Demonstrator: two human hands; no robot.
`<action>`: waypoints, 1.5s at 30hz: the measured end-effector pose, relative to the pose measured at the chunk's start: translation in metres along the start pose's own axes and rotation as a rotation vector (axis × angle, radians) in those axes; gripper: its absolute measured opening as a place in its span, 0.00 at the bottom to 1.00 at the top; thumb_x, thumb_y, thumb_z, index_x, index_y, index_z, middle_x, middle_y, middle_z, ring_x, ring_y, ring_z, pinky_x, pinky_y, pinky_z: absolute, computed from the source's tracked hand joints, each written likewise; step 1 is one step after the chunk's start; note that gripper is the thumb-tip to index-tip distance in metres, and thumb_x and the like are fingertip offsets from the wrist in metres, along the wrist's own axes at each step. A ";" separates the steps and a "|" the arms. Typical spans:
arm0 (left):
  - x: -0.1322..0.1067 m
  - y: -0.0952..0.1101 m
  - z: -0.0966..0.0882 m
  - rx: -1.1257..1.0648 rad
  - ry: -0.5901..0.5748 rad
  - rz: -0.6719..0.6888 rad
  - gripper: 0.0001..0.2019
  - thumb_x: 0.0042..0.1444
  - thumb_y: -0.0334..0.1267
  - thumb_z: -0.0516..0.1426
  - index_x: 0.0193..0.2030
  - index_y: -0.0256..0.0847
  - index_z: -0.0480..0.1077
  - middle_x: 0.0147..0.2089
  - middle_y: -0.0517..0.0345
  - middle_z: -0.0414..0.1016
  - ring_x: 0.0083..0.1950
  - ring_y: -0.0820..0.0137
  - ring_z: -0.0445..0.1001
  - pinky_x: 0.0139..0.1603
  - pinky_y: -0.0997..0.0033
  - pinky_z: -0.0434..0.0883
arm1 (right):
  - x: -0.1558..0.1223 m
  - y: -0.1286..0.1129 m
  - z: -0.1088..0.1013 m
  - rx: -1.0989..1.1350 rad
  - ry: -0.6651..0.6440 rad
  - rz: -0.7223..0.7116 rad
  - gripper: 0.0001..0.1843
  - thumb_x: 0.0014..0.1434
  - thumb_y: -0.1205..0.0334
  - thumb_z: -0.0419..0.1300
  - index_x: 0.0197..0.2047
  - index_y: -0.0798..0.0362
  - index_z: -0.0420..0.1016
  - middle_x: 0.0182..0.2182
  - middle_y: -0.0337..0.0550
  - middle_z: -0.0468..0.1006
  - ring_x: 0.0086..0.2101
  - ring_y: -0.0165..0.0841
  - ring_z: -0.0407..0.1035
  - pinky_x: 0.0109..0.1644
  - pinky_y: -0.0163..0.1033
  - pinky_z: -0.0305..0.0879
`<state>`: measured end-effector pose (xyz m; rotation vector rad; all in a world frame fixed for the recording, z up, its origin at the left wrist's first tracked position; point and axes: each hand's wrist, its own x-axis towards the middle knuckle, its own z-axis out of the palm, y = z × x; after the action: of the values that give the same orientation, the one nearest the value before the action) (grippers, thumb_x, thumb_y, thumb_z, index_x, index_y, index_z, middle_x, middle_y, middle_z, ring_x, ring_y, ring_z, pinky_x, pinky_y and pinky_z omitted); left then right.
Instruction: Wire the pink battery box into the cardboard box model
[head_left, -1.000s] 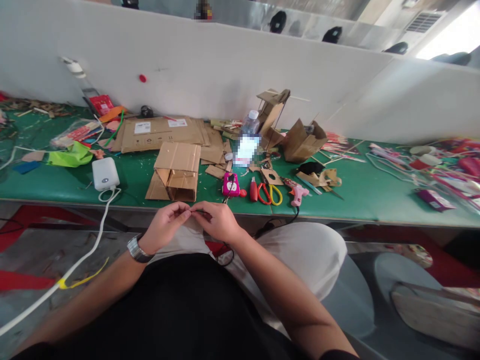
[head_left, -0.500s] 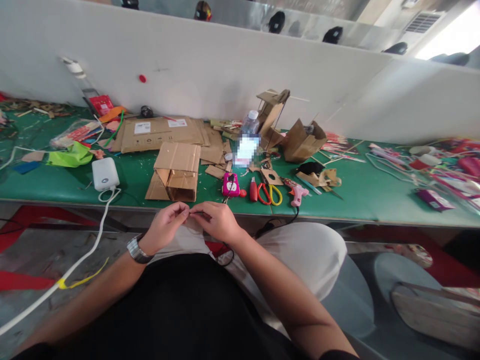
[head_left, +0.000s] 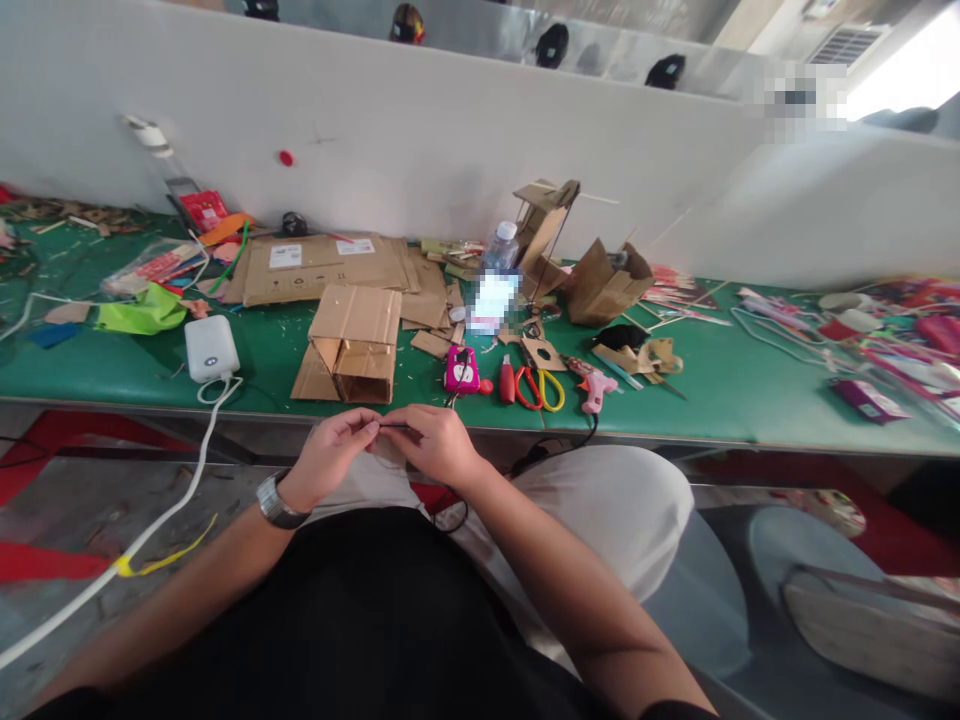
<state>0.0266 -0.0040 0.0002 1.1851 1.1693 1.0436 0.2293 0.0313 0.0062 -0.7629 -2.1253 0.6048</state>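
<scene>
Over my lap, just off the table's front edge, my two hands meet at the fingertips. My right hand (head_left: 435, 445) is closed in a pinch on a thin black wire (head_left: 395, 427), a short length of which shows along the fingers. At its end, the thumb and fingers of my left hand (head_left: 341, 455) are pinched together; what lies between them is too small to make out. Just beyond my hands stands an open cardboard box (head_left: 356, 325) on the green table (head_left: 720, 400). A pink case with a cartoon face (head_left: 462, 372) lies to its right.
Right of the case lie a red-handled cutter (head_left: 507, 382), scissors (head_left: 551, 392) and a pink glue gun (head_left: 596, 390). A white device (head_left: 211, 348) with a thick white cable (head_left: 187, 490) is at left. Cardboard sheets (head_left: 322, 275), a bottle (head_left: 501, 245) and a phone (head_left: 491, 300) sit behind.
My hands stay pinched together in almost the same place, with only a very slight shift. Nothing on the table has visibly moved.
</scene>
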 end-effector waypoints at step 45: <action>-0.005 0.012 0.010 -0.489 0.035 -0.022 0.14 0.55 0.45 0.69 0.34 0.39 0.72 0.33 0.60 0.67 0.35 0.72 0.65 0.37 0.71 0.68 | 0.001 -0.008 -0.002 0.016 -0.095 -0.014 0.10 0.74 0.58 0.60 0.46 0.51 0.82 0.38 0.45 0.85 0.37 0.34 0.78 0.41 0.36 0.71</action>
<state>0.0356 -0.0087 0.0132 0.7689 0.8801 1.2493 0.2275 0.0271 0.0128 -0.7228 -2.2085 0.6614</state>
